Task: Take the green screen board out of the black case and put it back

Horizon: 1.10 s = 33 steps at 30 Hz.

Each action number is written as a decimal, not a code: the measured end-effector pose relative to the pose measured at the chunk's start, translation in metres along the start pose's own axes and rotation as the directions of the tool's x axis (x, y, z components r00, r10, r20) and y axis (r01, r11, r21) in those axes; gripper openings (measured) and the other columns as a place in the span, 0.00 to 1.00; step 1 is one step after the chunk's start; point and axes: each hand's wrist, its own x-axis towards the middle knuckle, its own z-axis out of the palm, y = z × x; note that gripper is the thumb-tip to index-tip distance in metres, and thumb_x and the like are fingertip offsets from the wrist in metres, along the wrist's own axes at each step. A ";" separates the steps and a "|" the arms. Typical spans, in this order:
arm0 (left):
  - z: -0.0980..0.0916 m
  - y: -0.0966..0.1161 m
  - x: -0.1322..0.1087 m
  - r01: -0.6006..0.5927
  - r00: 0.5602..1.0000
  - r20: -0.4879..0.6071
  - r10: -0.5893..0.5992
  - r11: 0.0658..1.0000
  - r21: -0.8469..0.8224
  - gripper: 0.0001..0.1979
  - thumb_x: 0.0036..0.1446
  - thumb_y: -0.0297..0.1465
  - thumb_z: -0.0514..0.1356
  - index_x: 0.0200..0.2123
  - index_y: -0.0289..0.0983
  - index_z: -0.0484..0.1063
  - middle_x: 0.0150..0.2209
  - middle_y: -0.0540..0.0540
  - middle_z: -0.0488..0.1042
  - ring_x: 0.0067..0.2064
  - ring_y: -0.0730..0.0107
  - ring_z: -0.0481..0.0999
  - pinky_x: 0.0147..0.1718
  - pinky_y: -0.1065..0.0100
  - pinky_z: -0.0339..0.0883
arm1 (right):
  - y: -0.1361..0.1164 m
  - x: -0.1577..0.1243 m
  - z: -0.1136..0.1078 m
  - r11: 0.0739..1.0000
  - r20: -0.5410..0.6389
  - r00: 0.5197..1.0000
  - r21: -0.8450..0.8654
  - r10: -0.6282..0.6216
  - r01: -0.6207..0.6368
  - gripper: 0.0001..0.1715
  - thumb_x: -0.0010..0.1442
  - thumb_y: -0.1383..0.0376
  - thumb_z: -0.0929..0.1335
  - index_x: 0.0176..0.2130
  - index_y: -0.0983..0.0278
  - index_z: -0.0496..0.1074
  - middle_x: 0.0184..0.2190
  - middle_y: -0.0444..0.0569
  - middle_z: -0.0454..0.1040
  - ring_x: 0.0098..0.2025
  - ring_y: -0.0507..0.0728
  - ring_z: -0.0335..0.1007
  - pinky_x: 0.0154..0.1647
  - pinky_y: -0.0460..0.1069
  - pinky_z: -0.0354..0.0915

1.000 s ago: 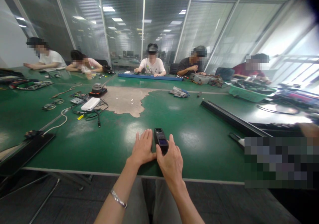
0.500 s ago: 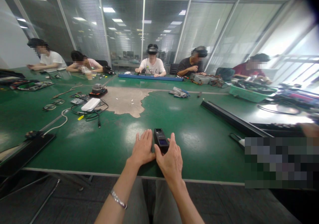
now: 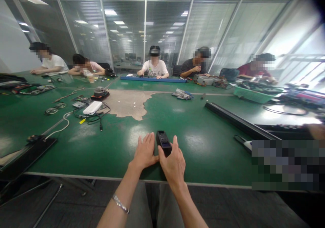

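A small black box-shaped device [image 3: 163,138] with a dark screen and little buttons rests on the green table. My right hand [image 3: 174,160] is around its near end, thumb at the left edge and fingers along the right side. Just left of the device, my left hand [image 3: 145,152] lies flat with fingers stretched out, its thumb close to my right thumb. Part of the device's near end is hidden by my right hand.
A white box [image 3: 92,108] with black cables lies left, near eyeglasses [image 3: 52,110]. A long black bar [image 3: 236,119] and green basket [image 3: 256,94] occupy the right. Gloves [image 3: 182,94] lie farther back. Several people sit across the table, one behind a blue bar [image 3: 152,78].
My hands and the device hold nearly the same place. The view has shifted very slightly, and the device's screen looks a little different.
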 end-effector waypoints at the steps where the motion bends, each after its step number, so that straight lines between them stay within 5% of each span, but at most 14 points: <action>1: 0.000 0.000 0.000 -0.001 1.000 0.007 0.001 1.000 0.001 0.46 0.55 0.46 0.54 0.69 0.28 0.40 0.70 0.35 0.45 0.70 0.50 0.44 0.66 0.45 0.34 | -0.002 0.002 -0.002 1.000 -0.008 1.000 0.017 -0.004 0.004 0.47 0.61 0.51 0.64 0.68 0.72 0.48 0.47 0.61 0.75 0.48 0.66 0.71 0.46 0.58 0.67; 7: -0.002 0.000 -0.001 -0.006 1.000 -0.001 0.006 1.000 -0.011 0.51 0.55 0.58 0.53 0.70 0.32 0.38 0.70 0.34 0.46 0.70 0.49 0.43 0.66 0.44 0.35 | -0.006 0.020 -0.022 0.986 -0.094 0.995 0.165 0.035 -0.019 0.49 0.58 0.49 0.66 0.68 0.69 0.50 0.47 0.59 0.76 0.46 0.64 0.73 0.47 0.57 0.67; 12: -0.004 0.002 0.000 -0.005 1.000 0.005 0.005 1.000 -0.003 0.53 0.51 0.65 0.50 0.68 0.34 0.46 0.69 0.35 0.48 0.70 0.48 0.44 0.66 0.44 0.35 | 0.024 0.029 -0.035 0.983 -0.153 0.981 0.158 0.116 -0.092 0.49 0.57 0.48 0.68 0.67 0.69 0.52 0.46 0.59 0.77 0.43 0.64 0.75 0.47 0.57 0.67; 19: -0.004 0.003 -0.001 -0.008 1.000 -0.004 0.008 1.000 0.019 0.51 0.52 0.67 0.47 0.66 0.36 0.53 0.69 0.36 0.50 0.70 0.48 0.44 0.66 0.43 0.34 | 0.068 0.018 -0.026 0.991 -0.082 0.990 0.077 0.115 -0.108 0.50 0.57 0.49 0.67 0.68 0.69 0.50 0.50 0.60 0.76 0.50 0.66 0.72 0.49 0.58 0.65; 33: -0.006 0.005 -0.002 -0.007 1.000 -0.009 0.007 1.000 0.026 0.49 0.53 0.67 0.46 0.66 0.38 0.55 0.69 0.37 0.50 0.70 0.48 0.45 0.66 0.44 0.34 | 0.076 0.013 -0.016 1.000 -0.043 0.999 -0.009 0.014 -0.014 0.54 0.58 0.46 0.65 0.68 0.75 0.45 0.56 0.67 0.68 0.55 0.69 0.64 0.54 0.61 0.61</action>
